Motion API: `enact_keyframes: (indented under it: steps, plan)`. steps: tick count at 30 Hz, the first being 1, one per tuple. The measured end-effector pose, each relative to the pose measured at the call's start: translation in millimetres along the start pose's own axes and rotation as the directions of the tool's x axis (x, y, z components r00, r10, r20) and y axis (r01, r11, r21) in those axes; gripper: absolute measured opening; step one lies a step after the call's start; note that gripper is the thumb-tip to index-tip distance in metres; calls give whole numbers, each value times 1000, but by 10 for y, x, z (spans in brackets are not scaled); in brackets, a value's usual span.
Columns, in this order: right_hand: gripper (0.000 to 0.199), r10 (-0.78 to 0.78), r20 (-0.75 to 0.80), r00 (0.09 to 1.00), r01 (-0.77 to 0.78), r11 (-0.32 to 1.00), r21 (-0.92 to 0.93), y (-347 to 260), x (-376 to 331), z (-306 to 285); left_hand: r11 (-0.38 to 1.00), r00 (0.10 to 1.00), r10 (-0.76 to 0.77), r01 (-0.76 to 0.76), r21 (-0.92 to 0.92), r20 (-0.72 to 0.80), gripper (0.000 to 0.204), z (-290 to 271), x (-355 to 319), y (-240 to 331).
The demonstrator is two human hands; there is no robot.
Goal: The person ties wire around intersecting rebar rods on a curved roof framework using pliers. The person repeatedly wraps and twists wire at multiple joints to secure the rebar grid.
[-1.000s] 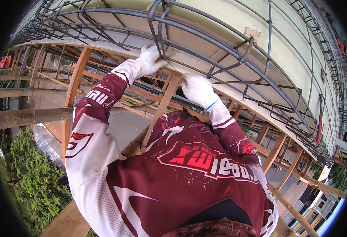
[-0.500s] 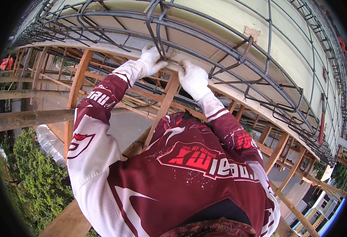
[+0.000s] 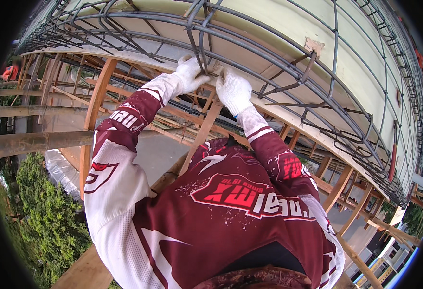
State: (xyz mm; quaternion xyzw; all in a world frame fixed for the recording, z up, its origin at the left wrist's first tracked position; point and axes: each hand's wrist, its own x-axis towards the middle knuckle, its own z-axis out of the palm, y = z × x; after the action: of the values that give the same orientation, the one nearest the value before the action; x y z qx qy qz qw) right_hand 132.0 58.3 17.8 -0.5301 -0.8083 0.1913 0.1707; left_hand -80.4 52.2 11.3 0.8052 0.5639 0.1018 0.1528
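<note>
Grey steel rebar cage [image 3: 302, 79] mostly up, edge prob. unfinished; L white-gloved hand [image 3: 190, 77] curled, R white-gloved hand [image 3: 233, 90] pinched, holds unclear.

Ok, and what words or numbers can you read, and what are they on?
I won't copy the words, but here's where they are:
Shirt front: big white and red lettering, upside down, plus a smaller line.
Left sleeve: white letters on maroon.
Right sleeve: red lettering.
Distant building: anything written there is too small to read.
</note>
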Motion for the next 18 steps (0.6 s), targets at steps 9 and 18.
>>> enact_keyframes:
  steps: [9,18]
  plan:
    - [32,291,50,956,-283,854,436,-22,-124,210,999,999,-37,37,-14,16,37,6,15,-7]
    - [28,521,516,680,-568,-70,820,-247,-245,354,1000,1000,-18,18,-13,-23,33,46,13,-22]
